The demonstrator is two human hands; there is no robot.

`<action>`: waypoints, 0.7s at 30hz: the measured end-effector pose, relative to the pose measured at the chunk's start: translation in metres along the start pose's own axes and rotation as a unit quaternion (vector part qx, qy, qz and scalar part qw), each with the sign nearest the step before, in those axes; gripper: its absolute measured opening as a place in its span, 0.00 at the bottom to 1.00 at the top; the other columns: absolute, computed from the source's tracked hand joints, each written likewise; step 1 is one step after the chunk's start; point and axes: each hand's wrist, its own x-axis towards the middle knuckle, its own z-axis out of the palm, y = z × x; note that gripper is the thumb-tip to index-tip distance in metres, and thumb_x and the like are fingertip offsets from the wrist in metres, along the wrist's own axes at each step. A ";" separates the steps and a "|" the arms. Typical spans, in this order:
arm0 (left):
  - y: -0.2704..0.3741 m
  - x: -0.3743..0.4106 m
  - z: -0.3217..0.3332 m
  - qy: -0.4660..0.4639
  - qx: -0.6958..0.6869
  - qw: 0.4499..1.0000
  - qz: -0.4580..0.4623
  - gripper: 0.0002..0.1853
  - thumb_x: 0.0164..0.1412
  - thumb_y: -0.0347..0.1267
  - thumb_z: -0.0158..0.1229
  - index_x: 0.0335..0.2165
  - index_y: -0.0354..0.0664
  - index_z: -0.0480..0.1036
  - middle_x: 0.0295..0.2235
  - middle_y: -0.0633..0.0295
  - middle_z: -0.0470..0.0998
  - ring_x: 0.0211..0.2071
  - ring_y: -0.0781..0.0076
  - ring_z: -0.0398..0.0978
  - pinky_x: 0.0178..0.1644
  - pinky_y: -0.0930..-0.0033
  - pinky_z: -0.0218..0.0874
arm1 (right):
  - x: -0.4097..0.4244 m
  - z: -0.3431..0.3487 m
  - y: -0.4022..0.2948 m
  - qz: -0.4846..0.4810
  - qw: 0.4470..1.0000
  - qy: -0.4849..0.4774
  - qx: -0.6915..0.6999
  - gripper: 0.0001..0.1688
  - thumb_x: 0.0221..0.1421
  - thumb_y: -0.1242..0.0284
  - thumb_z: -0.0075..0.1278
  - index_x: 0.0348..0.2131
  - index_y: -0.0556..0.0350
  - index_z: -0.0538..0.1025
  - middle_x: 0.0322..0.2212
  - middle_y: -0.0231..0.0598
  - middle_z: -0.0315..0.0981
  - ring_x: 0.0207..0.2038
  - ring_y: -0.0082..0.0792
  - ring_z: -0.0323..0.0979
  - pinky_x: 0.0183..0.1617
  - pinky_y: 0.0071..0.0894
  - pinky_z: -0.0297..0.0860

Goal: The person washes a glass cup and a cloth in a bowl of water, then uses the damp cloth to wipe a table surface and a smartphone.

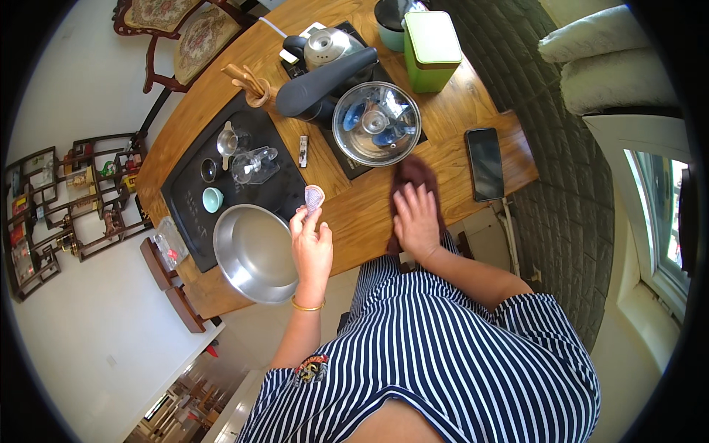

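Between the fingertips of my left hand point(313, 238) is a small rounded, pale purple patterned piece point(314, 197) with a pinkish rim, perhaps a coaster. Just left of that hand stands a wide stainless steel basin point(255, 255) at the table's front edge. My right hand point(416, 219) lies flat on a dark brown cloth point(414, 171), its fingers extended and slightly blurred. The cloth hangs over the near edge of the wooden table point(354, 232). Directly beyond it is a glass-lidded pot or bowl point(376, 123) with blue pieces visible through the lid.
A black tea tray point(266, 196) holds a strainer point(227, 143), a clear glass pitcher point(253, 165) and small cups point(212, 199). Behind are a wooden tool holder point(260, 95), a kettle point(329, 47) and a green tin point(433, 52). A phone point(484, 164) lies right.
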 end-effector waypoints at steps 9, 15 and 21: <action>0.004 0.057 0.006 0.039 0.061 0.992 0.108 0.17 0.61 0.29 0.56 0.48 0.34 0.77 0.55 0.46 0.70 0.57 0.46 0.70 0.58 0.56 0.64 | 0.087 0.032 -0.081 -0.293 0.946 -0.130 0.047 0.32 0.61 0.61 0.48 0.62 0.47 0.69 0.66 0.37 0.56 0.72 0.42 0.46 0.75 0.49 0.41; 0.003 0.078 0.031 0.043 0.128 0.987 0.086 0.18 0.60 0.31 0.55 0.47 0.38 0.79 0.55 0.53 0.72 0.50 0.50 0.75 0.55 0.57 0.66 | 0.044 0.032 -0.047 -0.319 0.940 -0.085 0.086 0.29 0.61 0.62 0.48 0.60 0.47 0.71 0.65 0.36 0.61 0.70 0.40 0.50 0.75 0.48 0.42; -0.005 0.066 0.045 0.013 0.171 0.974 0.147 0.16 0.61 0.31 0.56 0.47 0.37 0.78 0.56 0.48 0.71 0.48 0.47 0.77 0.51 0.54 0.69 | -0.009 -0.009 0.006 -0.186 0.979 -0.027 0.083 0.28 0.58 0.64 0.52 0.58 0.46 0.74 0.62 0.35 0.64 0.68 0.40 0.55 0.74 0.48 0.46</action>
